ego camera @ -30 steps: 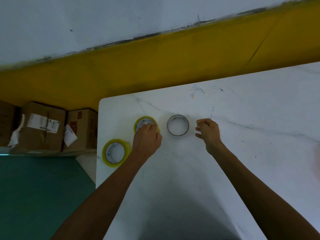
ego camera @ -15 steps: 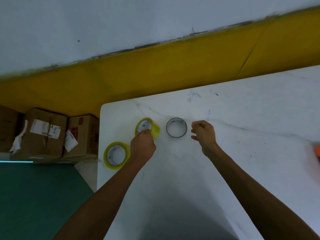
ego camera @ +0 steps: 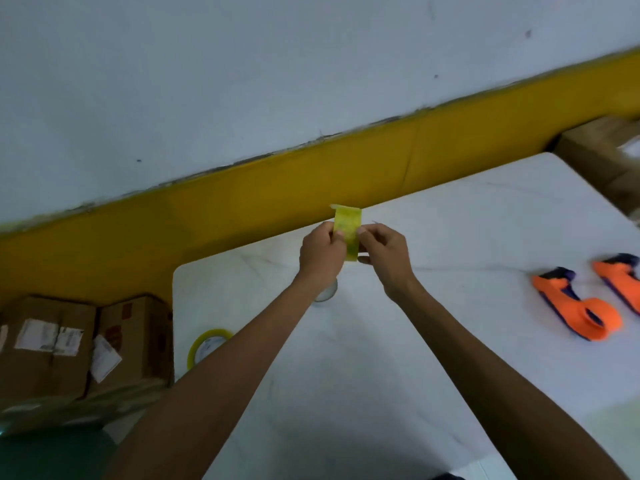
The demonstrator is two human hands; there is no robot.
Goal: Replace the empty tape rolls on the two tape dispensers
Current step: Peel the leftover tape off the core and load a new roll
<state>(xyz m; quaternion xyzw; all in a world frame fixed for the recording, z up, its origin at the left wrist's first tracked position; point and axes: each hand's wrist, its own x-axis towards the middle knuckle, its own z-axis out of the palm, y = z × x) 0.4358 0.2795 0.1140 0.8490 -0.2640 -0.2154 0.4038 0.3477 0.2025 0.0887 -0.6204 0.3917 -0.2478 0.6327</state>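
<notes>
Yellow tape (ego camera: 347,237), a full roll seen edge-on, was held up above a white table (ego camera: 398,358) between a person's two bare hands. The left hand (ego camera: 320,256) gripped the roll from the left, thumb lying across its yellow band. The right hand (ego camera: 384,252) pinched it from the right with curled fingertips. Both forearms reached in from the bottom of the view. A second yellow roll (ego camera: 206,344) lay flat near the table's left edge, partly hidden by the left forearm. A clear empty core (ego camera: 326,293) sat on the table just under the left wrist, mostly covered by it. Well apart to the right lay two orange dispensers with dark trim: the nearer dispenser (ego camera: 576,308) in full view, the farther one (ego camera: 620,282) cut off by the frame's right edge. Both were blurred. Beyond the table ran a yellow band (ego camera: 242,199) along the foot of a pale wall (ego camera: 242,81). Cardboard boxes (ego camera: 79,341) with paper labels stood on the floor to the left, and another box (ego camera: 609,150) stood past the table's far right corner.
</notes>
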